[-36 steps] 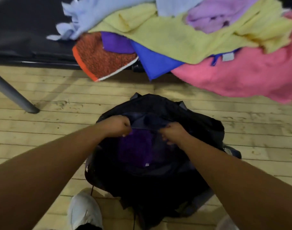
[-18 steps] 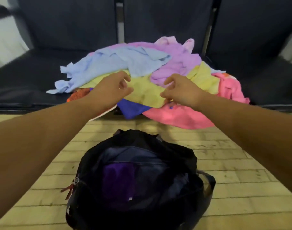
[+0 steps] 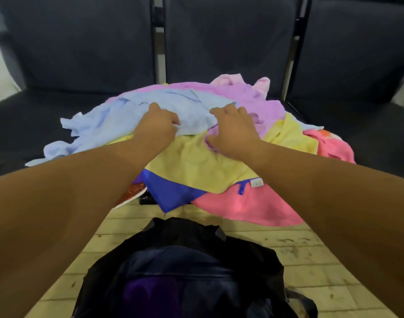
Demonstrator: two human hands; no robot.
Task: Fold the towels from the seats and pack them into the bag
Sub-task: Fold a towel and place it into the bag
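A heap of loose towels lies on the dark seat [image 3: 36, 120]: a light blue towel [image 3: 109, 120] on top, with lilac [image 3: 260, 99], yellow [image 3: 196, 161], royal blue [image 3: 171, 191] and pink [image 3: 249, 207] ones around and under it. My left hand [image 3: 157, 125] grips the light blue towel near its middle, fingers curled into the cloth. My right hand [image 3: 233, 129] has its fingers bent over that towel's right edge, where it meets the lilac one. On the floor below stands the open black bag [image 3: 196, 244], a purple towel [image 3: 148, 292] inside it.
A row of dark padded seats with backrests [image 3: 231, 37] runs across the back. An orange-red cloth [image 3: 134, 190] peeks from under the heap at the seat's front edge. Pale wooden floorboards [image 3: 311, 255] surround the bag.
Both hands left the bag's opening, rose to the heap and moved forward onto the light blue towel. The view tilted up from the bag to the seats.
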